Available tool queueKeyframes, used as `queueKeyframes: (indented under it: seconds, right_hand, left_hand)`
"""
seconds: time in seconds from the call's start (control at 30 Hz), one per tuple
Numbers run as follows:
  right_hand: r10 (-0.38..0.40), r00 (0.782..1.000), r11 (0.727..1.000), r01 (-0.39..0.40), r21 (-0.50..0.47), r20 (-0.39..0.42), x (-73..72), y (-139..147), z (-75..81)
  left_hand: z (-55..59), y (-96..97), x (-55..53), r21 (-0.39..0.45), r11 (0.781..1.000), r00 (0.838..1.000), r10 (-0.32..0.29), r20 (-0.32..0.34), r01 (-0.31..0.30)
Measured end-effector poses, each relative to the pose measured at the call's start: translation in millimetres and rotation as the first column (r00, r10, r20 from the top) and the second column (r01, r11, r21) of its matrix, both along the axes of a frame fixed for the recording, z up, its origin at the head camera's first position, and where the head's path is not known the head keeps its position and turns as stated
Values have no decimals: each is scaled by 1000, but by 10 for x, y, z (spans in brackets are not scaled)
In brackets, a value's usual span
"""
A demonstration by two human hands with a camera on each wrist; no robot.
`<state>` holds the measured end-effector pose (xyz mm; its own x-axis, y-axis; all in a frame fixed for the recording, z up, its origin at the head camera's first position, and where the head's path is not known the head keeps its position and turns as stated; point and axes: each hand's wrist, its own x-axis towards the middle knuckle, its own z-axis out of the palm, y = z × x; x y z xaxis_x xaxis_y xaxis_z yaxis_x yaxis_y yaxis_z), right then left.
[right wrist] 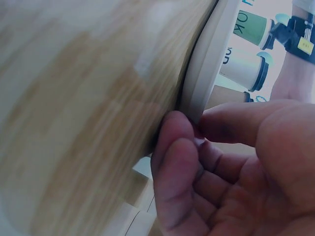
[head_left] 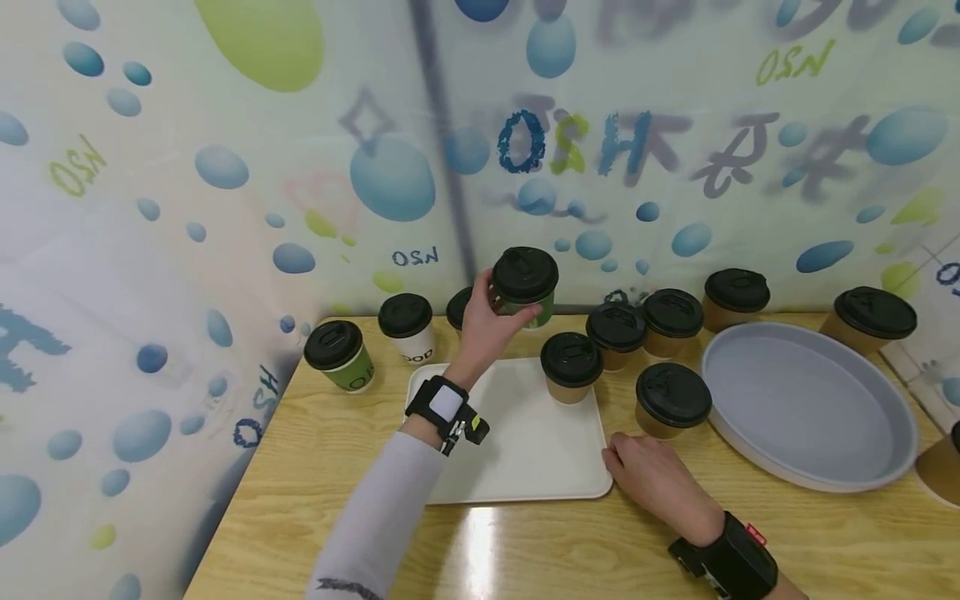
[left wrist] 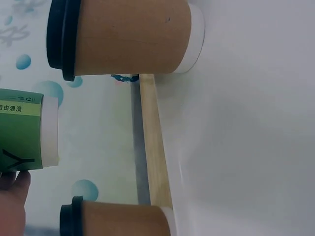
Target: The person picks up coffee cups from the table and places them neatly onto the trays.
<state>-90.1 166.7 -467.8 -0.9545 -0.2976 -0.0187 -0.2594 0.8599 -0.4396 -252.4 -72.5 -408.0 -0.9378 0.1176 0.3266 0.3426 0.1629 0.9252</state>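
Note:
My left hand (head_left: 487,329) grips a green paper coffee cup (head_left: 542,310) with a black lid, raised above the table near the wall. In the left wrist view the green cup (left wrist: 22,130) shows its white base, with fingertips against its side. My right hand (head_left: 652,475) pinches the near right edge of a white rectangular tray (head_left: 517,450). From the right wrist view, thumb and curled fingers (right wrist: 179,162) meet at the tray's rim (right wrist: 209,64). On the tray's back right part stands a brown cup (head_left: 567,392) with a black lid.
Left of the tray stand another green cup (head_left: 352,371) and a white cup (head_left: 416,343). A brown cup is partly hidden behind my left hand. Several lidded brown cups, one nearest the tray (head_left: 660,421), surround a round grey tray (head_left: 810,408). A printed cloth wall (head_left: 375,275) bounds the table.

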Motion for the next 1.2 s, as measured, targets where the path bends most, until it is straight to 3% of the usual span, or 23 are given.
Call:
queueKeyframes:
  seconds: [0.17, 0.33, 0.63, 0.9, 1.2]
  right_hand:
    - [2, 1000, 1000, -2, 5, 3, -6, -3, -11]
    - [1, 1000, 1000, -1, -7, 19, -11, 9, -6]
    - [12, 1000, 1000, -12, -5, 12, -3, 9, -2]
    - [10, 1000, 1000, -10, -9, -2, -2, 8, -16]
    - [11, 1000, 1000, -11, -9, -6, -5, 4, -21]
  left_hand:
    - [3, -171, 166, 24, 1000, 1000, 6, -29, -5]
    - [-49, -331, 326, 38, 999, 999, -13, 34, 12]
    - [-252, -500, 506, -129, 990, 993, -35, 114, 50]
    - [-380, -518, 556, -174, 973, 975, -118, 190, 152]
    - [-452, -512, 556, -229, 961, 971, -106, 216, 156]
